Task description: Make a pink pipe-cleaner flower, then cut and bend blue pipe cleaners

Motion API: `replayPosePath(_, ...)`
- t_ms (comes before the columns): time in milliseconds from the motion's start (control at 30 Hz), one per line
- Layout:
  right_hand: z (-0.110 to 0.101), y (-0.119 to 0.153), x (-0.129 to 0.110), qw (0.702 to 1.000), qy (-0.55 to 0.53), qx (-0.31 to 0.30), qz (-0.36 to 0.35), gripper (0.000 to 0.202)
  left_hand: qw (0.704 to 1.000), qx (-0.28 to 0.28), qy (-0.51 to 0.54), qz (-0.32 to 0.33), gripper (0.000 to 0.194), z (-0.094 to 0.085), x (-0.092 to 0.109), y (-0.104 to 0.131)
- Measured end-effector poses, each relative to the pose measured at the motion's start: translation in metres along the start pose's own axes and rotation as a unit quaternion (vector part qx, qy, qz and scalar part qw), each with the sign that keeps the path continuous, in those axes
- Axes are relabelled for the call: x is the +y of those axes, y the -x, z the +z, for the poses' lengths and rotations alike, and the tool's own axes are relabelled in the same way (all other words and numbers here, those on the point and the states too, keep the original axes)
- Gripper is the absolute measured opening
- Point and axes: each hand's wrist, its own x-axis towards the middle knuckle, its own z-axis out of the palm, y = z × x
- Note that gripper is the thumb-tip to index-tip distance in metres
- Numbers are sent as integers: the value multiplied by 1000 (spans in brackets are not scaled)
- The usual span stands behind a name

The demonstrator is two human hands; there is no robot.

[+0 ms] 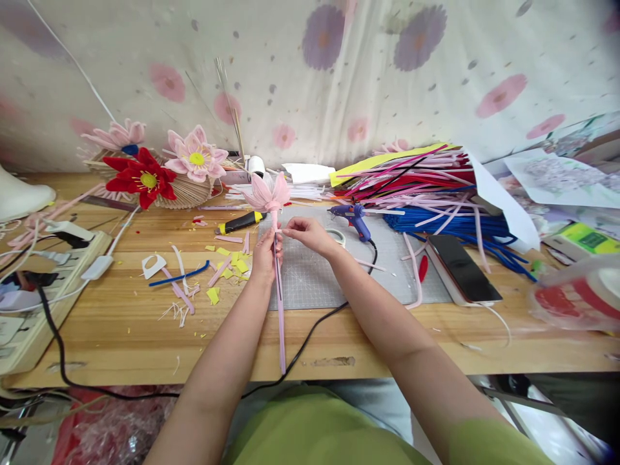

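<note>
Left hand grips the flower stem: keep it steady. Right hand, at its two o'clock, apparently pinches a pale strip; best taut.

No readable text, no legible labels, brands, numbers or signs

A glue gun, cutting mat and apparent pipe cleaners suggest a craft workshop.

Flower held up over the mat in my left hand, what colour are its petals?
The petals are pale pink, best seen in the head view.
</note>
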Motion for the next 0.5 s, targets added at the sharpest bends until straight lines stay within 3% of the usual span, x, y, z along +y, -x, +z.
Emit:
replayPosePath(133, 5, 0, 5, 999, -44, -21, 8, 33, 993, -14, 99, -71, 25, 3, 5, 3)
replayPosePath(300, 9, 4, 7, 990, -122, -51, 51, 36, 976, -56, 184, -102, 32, 2, 6, 7)
replayPosePath(500, 7, 6, 6, 985, -148, -58, 66, 37, 985, -62, 127, -97, 25, 0, 7, 7)
